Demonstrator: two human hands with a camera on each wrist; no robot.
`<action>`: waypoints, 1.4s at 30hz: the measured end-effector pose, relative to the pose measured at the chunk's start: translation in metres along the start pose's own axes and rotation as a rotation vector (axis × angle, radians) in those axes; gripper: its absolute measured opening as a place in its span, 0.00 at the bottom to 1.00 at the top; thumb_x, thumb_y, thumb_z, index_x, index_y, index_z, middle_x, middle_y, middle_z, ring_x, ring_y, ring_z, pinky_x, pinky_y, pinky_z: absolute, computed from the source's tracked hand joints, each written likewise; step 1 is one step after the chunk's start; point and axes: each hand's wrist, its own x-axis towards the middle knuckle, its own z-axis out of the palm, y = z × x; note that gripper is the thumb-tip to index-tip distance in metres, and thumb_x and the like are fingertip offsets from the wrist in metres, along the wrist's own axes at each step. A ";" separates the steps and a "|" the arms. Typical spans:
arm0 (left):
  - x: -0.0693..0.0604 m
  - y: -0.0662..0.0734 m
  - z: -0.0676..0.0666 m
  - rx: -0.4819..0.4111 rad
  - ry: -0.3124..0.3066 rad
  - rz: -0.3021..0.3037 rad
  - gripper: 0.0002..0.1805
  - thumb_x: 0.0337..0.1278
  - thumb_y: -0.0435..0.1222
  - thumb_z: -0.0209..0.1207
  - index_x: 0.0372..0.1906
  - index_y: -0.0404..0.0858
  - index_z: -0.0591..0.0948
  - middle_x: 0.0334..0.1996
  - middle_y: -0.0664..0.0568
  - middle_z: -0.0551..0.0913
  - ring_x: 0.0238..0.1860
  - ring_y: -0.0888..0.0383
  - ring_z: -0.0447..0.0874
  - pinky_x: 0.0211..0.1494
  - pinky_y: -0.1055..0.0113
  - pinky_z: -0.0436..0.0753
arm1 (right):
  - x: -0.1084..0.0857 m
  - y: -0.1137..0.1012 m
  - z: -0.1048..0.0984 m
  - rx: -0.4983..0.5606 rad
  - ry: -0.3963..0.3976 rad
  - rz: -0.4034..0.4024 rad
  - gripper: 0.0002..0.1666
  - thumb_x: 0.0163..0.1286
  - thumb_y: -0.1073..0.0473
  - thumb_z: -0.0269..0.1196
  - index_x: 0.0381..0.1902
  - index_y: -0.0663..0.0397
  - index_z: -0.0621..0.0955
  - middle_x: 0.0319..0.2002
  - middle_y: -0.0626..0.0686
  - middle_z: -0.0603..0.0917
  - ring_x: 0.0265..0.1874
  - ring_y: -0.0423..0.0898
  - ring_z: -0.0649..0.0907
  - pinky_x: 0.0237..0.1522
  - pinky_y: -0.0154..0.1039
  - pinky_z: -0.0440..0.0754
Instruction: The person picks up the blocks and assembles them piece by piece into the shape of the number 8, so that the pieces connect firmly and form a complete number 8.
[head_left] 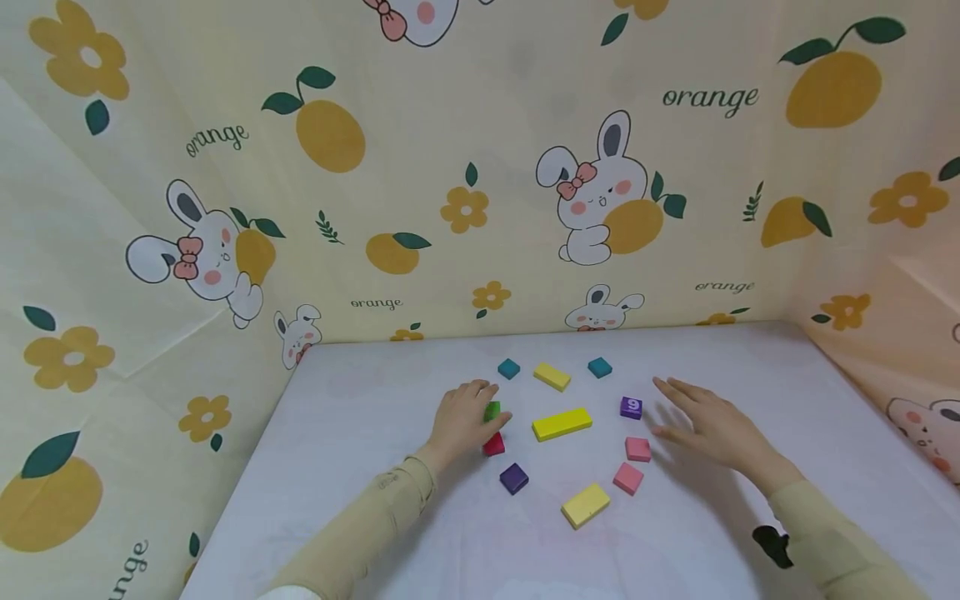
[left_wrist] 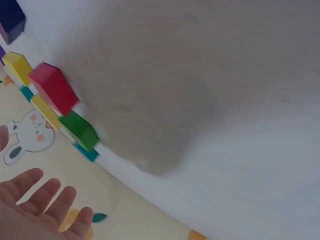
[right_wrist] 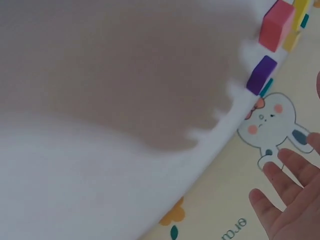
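My left hand (head_left: 462, 421) hovers beside a green block (head_left: 492, 411) and a red block (head_left: 494, 445), partly covering both in the head view. Its fingers are spread and hold nothing, as the left wrist view also shows with the fingers (left_wrist: 62, 202) apart. On the other side, my right hand (head_left: 712, 423) is held above the table with fingers extended, right of a purple block marked 9 (head_left: 632, 407). Two pink blocks (head_left: 637, 450) lie nearer to me. Between the hands sits a long yellow block (head_left: 562, 424).
Two teal blocks (head_left: 508, 368) and a yellow block (head_left: 552, 377) lie toward the back. In front are a dark purple block (head_left: 513, 479) and a pale yellow block (head_left: 585, 506). A printed cloth backdrop (head_left: 525, 100) rises behind the white table (head_left: 375, 375).
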 end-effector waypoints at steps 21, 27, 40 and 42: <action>0.015 0.051 0.022 0.045 -0.066 0.128 0.24 0.48 0.57 0.62 0.46 0.47 0.82 0.39 0.57 0.84 0.38 0.60 0.79 0.39 0.66 0.78 | 0.010 -0.017 0.011 0.055 -0.148 0.031 0.30 0.58 0.48 0.64 0.57 0.54 0.76 0.54 0.62 0.78 0.55 0.64 0.74 0.49 0.63 0.74; 0.014 0.055 0.025 0.025 -0.081 0.100 0.22 0.47 0.56 0.63 0.44 0.47 0.83 0.33 0.58 0.82 0.33 0.62 0.75 0.37 0.69 0.74 | 0.010 -0.017 0.015 0.077 -0.186 0.026 0.28 0.56 0.49 0.66 0.53 0.55 0.79 0.51 0.60 0.81 0.52 0.61 0.77 0.49 0.60 0.75; 0.017 0.057 0.027 0.060 -0.070 0.089 0.19 0.47 0.53 0.64 0.42 0.47 0.84 0.31 0.59 0.83 0.32 0.62 0.75 0.37 0.69 0.74 | 0.011 -0.019 0.019 0.103 -0.202 -0.001 0.17 0.54 0.51 0.68 0.40 0.52 0.83 0.40 0.51 0.83 0.40 0.50 0.80 0.43 0.52 0.79; 0.017 0.057 0.028 0.065 -0.071 0.085 0.19 0.47 0.53 0.65 0.41 0.47 0.84 0.31 0.59 0.83 0.31 0.62 0.75 0.36 0.69 0.73 | 0.011 -0.019 0.019 0.105 -0.204 -0.004 0.16 0.54 0.51 0.68 0.39 0.52 0.83 0.39 0.51 0.83 0.39 0.48 0.79 0.43 0.51 0.79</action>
